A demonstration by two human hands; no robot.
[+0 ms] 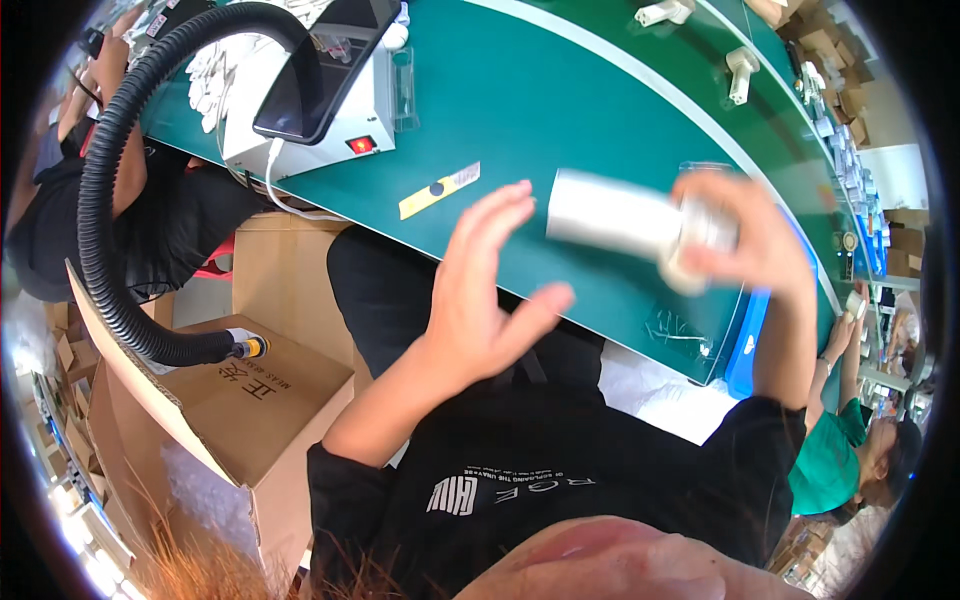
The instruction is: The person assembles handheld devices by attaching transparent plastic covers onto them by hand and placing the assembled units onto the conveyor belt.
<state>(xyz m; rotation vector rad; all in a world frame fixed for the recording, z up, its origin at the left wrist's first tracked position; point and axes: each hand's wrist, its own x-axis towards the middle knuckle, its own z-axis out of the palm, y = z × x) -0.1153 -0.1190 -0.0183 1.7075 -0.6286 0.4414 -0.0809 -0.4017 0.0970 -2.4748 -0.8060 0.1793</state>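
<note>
My right hand (755, 235) grips a white cylindrical device (610, 213) by its wider right end, over the green table (450, 120). Both are smeared by motion, so the device's details cannot be made out. Its left end points toward my left hand (480, 290), which hangs empty above the table's near edge. The left fingers are stretched out and the thumb stands apart; a gap separates them from the device. Beyond the left fingers, a yellow strip with a black dot (418, 204) lies on the tabletop.
A white box-shaped machine (350, 165) with a lit red switch carries a phone (315, 85). A black ribbed hose (93, 200) arches down to an open cardboard box (300, 420). White parts (741, 72) lie on the green belt (700, 110). Co-workers sit at both sides.
</note>
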